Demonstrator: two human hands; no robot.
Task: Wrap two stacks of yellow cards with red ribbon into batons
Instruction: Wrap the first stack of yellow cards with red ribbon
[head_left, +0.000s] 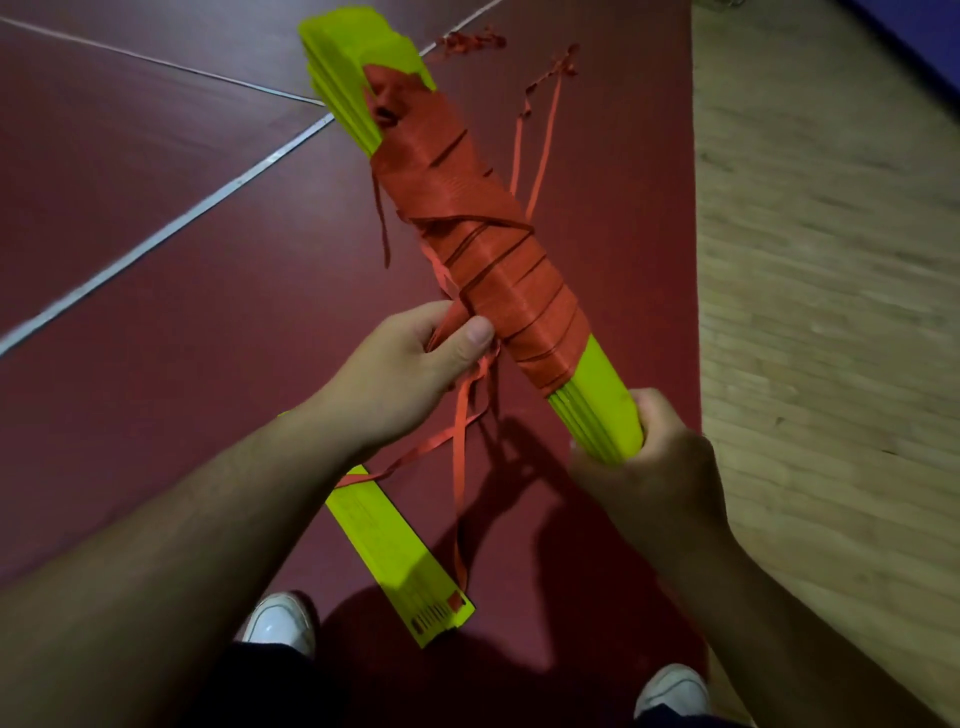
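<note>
Head view: a first stack of yellow cards (602, 389) is held in the air on a slant, its far end up and to the left, its near end down and to the right. Red ribbon (467, 208) is wound round most of its length in many overlapping turns, so that only the two yellow ends show bare. The right hand (654, 467) grips the near yellow end, fingers curled closed round it. The left hand (410, 364) is at the left side of the wrapped part, its thumb (472, 332) and fingers pinching the ribbon where it leaves the stack.

From that pinch loose strands (460, 493) hang down and cross one another. Two thin tails (540, 145) trail off near the far end, frayed at their tips.

A second stack of yellow cards (384, 540) lies flat on the floor below the left forearm, which hides its far end; black printing marks its near end. One hanging strand crosses its upper part.

The floor is a dark red mat (156, 322) with pale lines (156, 239) across it, beside light wooden flooring (831, 260) on the right. Two white shoes (280, 623) show at the bottom edge.
</note>
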